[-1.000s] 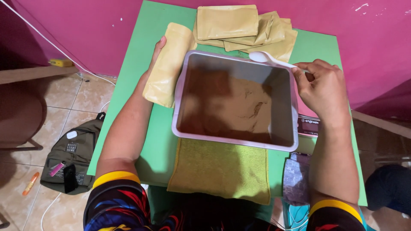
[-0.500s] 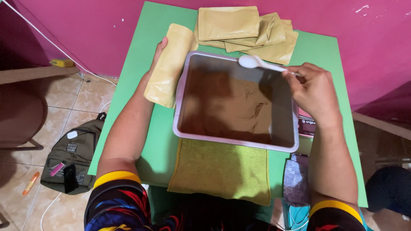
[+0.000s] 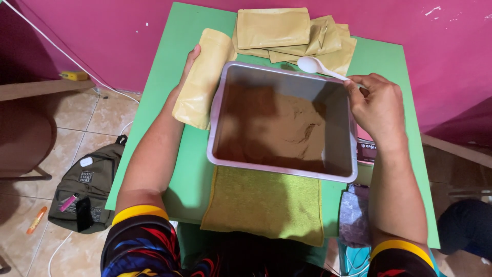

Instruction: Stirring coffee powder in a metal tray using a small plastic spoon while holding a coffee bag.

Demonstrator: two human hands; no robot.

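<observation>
A square metal tray (image 3: 218, 115) holding brown powder (image 3: 279, 128) sits in the middle of a green table (image 3: 159, 102). My right hand (image 3: 378, 105) grips the handle of a white plastic spoon (image 3: 313, 65), whose bowl hovers over the tray's far right corner. My left hand (image 3: 190, 62) rests on a tan pouch (image 3: 205, 77) lying flat along the tray's left side. A stack of several more tan pouches (image 3: 292, 33) lies behind the tray.
A green cloth (image 3: 266, 202) lies on the table's near edge below the tray. A small scale (image 3: 365, 149) peeks out at the tray's right. A pink wall (image 3: 118, 36) stands behind the table. An olive backpack (image 3: 87, 187) sits on the tiled floor at left.
My right hand has carried the spoon leftward and inward, from beyond the tray's far right corner to over it. My left hand stays on the pouch.
</observation>
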